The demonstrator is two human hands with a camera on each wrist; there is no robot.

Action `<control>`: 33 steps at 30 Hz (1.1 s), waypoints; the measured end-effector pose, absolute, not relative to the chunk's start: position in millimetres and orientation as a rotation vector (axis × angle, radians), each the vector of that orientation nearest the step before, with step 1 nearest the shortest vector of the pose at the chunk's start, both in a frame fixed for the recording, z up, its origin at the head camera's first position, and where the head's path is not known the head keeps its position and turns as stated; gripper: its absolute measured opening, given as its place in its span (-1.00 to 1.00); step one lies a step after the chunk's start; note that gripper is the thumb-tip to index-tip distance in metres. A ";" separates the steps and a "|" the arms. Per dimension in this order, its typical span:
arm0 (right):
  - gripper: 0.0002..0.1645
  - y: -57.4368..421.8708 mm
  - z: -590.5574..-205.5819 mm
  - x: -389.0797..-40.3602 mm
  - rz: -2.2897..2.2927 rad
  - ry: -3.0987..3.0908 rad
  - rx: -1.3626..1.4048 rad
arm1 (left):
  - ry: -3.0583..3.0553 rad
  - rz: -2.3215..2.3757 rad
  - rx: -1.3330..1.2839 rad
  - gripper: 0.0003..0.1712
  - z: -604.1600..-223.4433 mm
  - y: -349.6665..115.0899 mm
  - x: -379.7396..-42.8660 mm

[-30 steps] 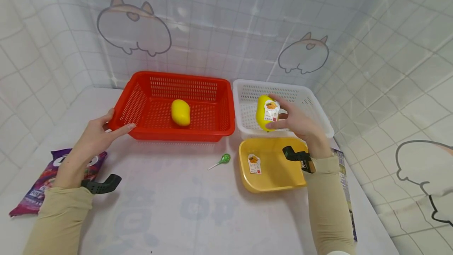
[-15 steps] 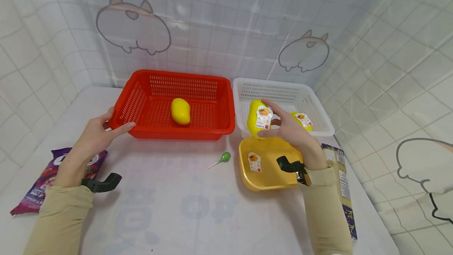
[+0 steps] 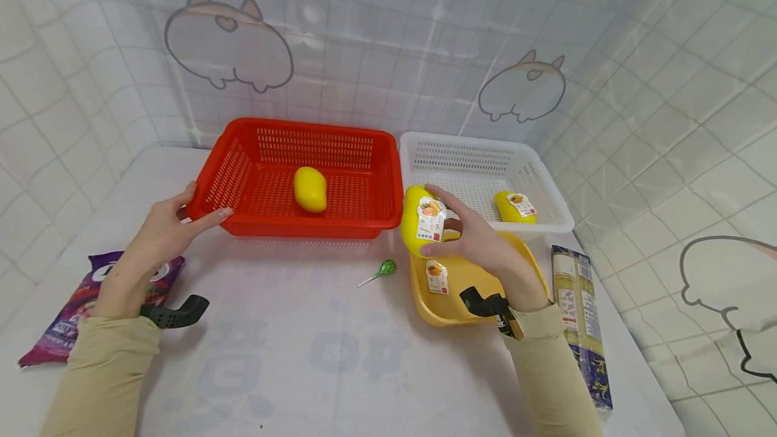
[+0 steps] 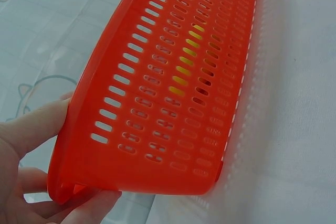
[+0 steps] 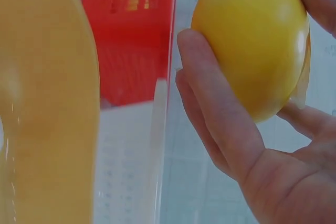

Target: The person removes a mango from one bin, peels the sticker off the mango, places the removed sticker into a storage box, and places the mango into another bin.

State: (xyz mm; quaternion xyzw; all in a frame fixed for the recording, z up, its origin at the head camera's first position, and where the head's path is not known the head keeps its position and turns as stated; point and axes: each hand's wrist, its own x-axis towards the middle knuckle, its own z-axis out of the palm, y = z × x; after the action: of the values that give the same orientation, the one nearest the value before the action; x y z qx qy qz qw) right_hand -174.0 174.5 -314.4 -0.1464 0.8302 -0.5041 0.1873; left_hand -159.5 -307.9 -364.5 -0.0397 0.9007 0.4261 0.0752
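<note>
We had one labelled mango (image 3: 413, 221) up in the right grip (image 3: 479, 241), red basket (image 3: 303, 228) in the left grip (image 3: 166, 228).
Right grip was clamped on the labelled mango just right of frame centre, in front of where the red basket met the white basket (image 3: 485, 142), above the upper left of the yellow tub (image 3: 425, 305); contact with the red rim, we couldn't tell. Left grip pinched the red corner, left of centre. We noted a plain mango (image 3: 310, 189) inside the red basket, a second mango (image 3: 506, 209) inside the white one. We judged the step as mid-transfer, fruit not yet set down. Next move, we figured, called for a firm clamp, enough height over the rims and a steady left corner.
</note>
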 end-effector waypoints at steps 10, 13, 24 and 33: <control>0.18 152.4 -318.5 -156.1 -1.446 2.212 -0.421 | 2.712 1.277 -0.117 0.23 -366.7 -308.7 -158.3; 0.18 147.0 -321.9 -152.5 -1.454 2.189 -0.436 | 2.715 1.279 -0.118 0.23 -367.6 -308.7 -158.5; 0.22 119.7 -334.7 -141.3 -1.446 2.113 -0.622 | 2.715 1.289 -0.121 0.21 -368.0 -308.1 -157.4; 0.20 102.2 -348.3 -130.1 -1.442 2.041 -0.637 | 2.697 1.303 -0.123 0.24 -368.4 -307.8 -159.3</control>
State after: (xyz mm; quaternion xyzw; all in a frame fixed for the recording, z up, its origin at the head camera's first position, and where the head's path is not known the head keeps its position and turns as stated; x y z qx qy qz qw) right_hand -130.1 102.2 -348.3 -0.2371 0.7603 -0.5372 0.2776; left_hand -159.3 -307.8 -368.4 -0.0409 0.8974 0.4334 0.0720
